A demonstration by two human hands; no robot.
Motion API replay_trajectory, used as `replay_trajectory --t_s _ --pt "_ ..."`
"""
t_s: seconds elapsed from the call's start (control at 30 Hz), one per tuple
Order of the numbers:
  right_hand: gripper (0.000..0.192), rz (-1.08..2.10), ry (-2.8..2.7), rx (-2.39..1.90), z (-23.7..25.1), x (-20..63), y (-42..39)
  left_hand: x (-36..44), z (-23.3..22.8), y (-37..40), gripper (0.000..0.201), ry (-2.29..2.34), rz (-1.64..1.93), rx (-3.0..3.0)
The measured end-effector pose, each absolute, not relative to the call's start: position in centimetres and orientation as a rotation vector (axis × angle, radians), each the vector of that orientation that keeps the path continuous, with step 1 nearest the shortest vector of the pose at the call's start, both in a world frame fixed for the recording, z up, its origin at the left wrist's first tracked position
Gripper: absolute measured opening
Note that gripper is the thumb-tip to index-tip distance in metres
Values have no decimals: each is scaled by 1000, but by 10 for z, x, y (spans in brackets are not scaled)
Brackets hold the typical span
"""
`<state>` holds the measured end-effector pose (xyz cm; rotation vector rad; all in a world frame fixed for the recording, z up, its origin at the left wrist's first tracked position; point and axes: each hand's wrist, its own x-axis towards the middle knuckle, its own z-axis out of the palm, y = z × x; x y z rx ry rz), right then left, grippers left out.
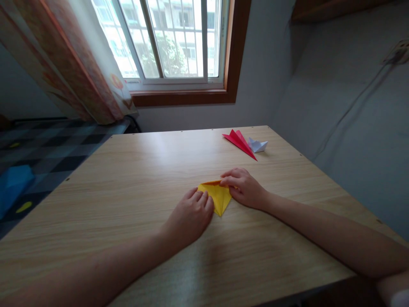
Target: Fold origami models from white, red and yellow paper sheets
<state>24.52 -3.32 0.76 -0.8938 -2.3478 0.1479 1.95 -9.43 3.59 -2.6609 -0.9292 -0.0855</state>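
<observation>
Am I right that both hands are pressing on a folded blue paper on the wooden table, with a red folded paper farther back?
Not quite: the head view shows the folded paper under the left hand and right hand is yellow, not blue. The wooden table and red folded paper farther back are right.

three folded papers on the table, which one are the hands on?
The yellow folded paper: both hands press it flat. The red one and white one lie untouched at the far edge.
</observation>
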Motion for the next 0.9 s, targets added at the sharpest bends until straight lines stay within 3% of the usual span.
replay_trajectory --t_s 0.9 --pt "33 197 -2388 -1147 2 244 -28 8 29 -63 21 -1112 -481 -2849"
